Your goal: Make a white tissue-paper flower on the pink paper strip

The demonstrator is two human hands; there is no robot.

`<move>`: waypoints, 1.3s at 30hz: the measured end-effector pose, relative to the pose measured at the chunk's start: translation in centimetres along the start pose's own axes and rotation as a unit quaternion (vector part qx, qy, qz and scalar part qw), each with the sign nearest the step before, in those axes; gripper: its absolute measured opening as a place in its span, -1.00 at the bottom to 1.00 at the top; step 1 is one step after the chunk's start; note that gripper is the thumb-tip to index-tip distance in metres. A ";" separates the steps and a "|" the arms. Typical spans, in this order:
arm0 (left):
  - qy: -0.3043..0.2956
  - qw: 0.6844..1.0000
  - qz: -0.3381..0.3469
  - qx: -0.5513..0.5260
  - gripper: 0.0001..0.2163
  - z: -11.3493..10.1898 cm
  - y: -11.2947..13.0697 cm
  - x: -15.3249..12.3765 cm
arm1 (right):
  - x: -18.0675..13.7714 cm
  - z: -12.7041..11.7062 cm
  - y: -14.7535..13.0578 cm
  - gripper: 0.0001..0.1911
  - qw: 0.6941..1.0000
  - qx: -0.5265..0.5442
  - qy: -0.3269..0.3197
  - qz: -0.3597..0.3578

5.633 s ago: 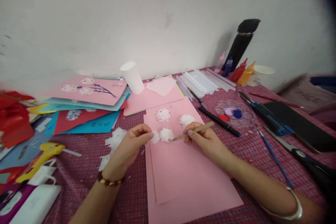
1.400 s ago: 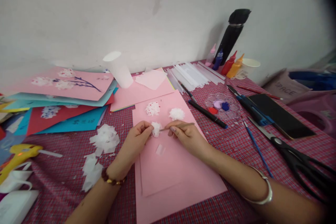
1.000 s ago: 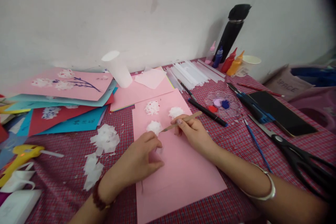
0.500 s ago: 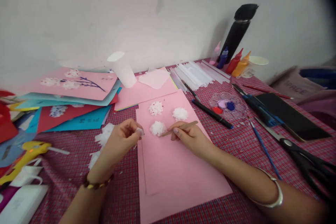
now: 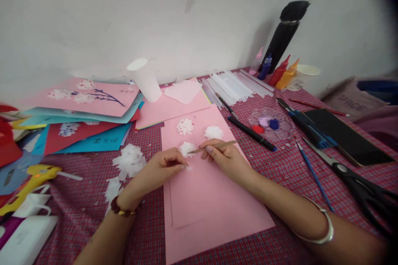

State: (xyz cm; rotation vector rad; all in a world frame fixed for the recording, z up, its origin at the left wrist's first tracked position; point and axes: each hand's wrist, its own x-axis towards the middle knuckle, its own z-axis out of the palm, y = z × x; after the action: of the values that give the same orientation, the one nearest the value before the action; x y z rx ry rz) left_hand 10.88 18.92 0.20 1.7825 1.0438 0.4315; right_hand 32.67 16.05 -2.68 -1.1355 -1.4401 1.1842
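Observation:
A pink sheet of paper lies before me, bearing three fluffy white paper flowers. My right hand grips a thin wooden stick, its tip touching the lower left flower. Just below that flower, my left hand pinches a small white paper piece at its fingertips. The upper flower has red specks, while the right flower is plain white. Left of the sheet, a pile of white paper pieces sits on the checked cloth.
Finished-looking cards are stacked at the left, above a yellow glue gun. Towards the right lie a black marker, a paint palette, a blue paintbrush, scissors and a phone. A white paper roll stands behind.
My left hand has moved right, over the pink sheet, bringing the paper piece close to the lower left flower. The stick in my right hand has shifted slightly up.

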 end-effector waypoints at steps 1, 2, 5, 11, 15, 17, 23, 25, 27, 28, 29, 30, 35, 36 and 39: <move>0.015 1.000 -0.016 0.008 -0.90 0.3 -0.1 0.1 | 0.0 0.0 0.1 -0.77 1.000 0.003 0.001 0.002; 0.034 0.999 -0.036 0.013 -0.90 0.5 -0.2 0.3 | 0.0 0.0 0.2 -0.77 1.000 0.009 0.005 0.001; 0.084 0.993 -0.083 0.024 -0.90 1.3 -0.3 1.0 | -0.2 0.1 0.3 -0.76 0.999 0.039 0.023 -0.015; 0.111 0.988 -0.106 0.034 -0.88 1.2 0.9 1.3 | -0.5 0.1 0.2 -0.78 0.996 0.077 0.033 -0.030; 0.088 0.989 -0.114 0.012 -0.84 -0.3 1.4 0.6 | -0.4 0.0 0.3 -0.78 0.997 0.074 0.027 -0.024; 0.090 0.990 -0.111 0.015 -0.84 -0.9 1.1 0.3 | -0.4 0.0 0.4 -0.77 0.997 0.067 0.019 -0.021; 0.086 0.991 -0.101 0.034 -0.88 -1.0 -0.4 0.2 | -0.2 0.1 0.4 -0.75 0.999 0.044 0.018 -0.007; 0.097 0.990 -0.097 0.021 -0.88 -0.8 -0.7 0.3 | -0.2 0.1 0.4 -0.76 0.999 0.038 0.025 -0.002; 0.115 0.989 -0.095 0.001 -0.88 -0.7 -1.0 0.4 | -0.2 0.1 0.4 -0.77 0.999 0.040 0.033 -0.003; 0.125 0.987 -0.098 -0.010 -0.88 -0.7 -1.0 0.4 | -0.3 0.1 0.4 -0.77 0.998 0.043 0.035 -0.008; 0.134 0.985 -0.103 -0.023 -0.87 -0.7 -1.0 0.5 | -0.4 0.1 0.3 -0.77 0.998 0.047 0.035 -0.015; 0.141 0.983 -0.109 -0.037 -0.87 -0.6 -1.0 0.5 | -0.4 0.1 0.3 -0.76 0.998 0.049 0.031 -0.023; 0.159 0.976 -0.115 -0.097 -0.87 -0.4 -0.5 0.5 | -0.8 0.3 0.0 -0.75 0.998 0.009 -0.018 -0.056; 0.156 0.976 -0.117 -0.096 -0.87 -0.4 -0.3 0.5 | -0.8 0.3 0.0 -0.75 0.998 -0.002 -0.026 -0.060; 0.155 0.980 -0.098 -0.078 -0.89 -0.5 0.2 0.4 | -0.7 0.5 -0.1 -0.76 0.997 -0.028 -0.042 -0.059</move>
State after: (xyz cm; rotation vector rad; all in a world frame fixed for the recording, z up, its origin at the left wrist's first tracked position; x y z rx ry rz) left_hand 10.90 19.49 0.55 1.4847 1.3504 0.6633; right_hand 32.30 15.28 -2.66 -1.0353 -1.5908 1.1254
